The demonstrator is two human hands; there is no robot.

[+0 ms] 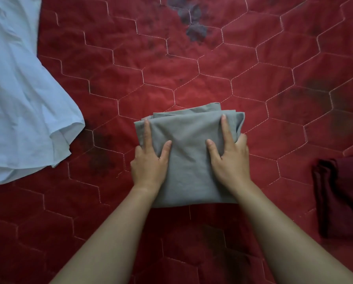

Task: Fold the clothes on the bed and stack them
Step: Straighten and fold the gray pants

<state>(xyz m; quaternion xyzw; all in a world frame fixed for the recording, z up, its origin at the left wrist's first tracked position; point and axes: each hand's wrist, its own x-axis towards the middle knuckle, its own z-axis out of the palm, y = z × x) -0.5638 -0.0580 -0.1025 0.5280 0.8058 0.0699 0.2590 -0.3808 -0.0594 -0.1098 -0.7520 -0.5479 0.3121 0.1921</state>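
Judging by how the clothes lie, the task is about midway. Down to the right of the grey garment [189, 160], well apart from it, a maroon garment [343, 197] sits on the red quilted bedspread [212, 68], already folded into a compact block. The grey garment itself lies in the middle of the bedspread as a neat layered rectangle and looks folded or nearly so, but it is not yet stacked on anything. Far to its left and beyond it, a pale blue garment [18, 89] sprawls loose and rumpled, not yet folded. So one fold and all the stacking appear to remain.

Both forearms reach in from the near edge, one to each side of the grey garment. The left hand [148, 165] holds its left edge, with the forefinger laid straight along the top, the thumb flat on the cloth and the remaining fingers curled over the side. The right hand [230, 162] mirrors this on the right edge, its outer fingers wrapped round the side. This looks like a grasp ready to lift or shift the bundle.
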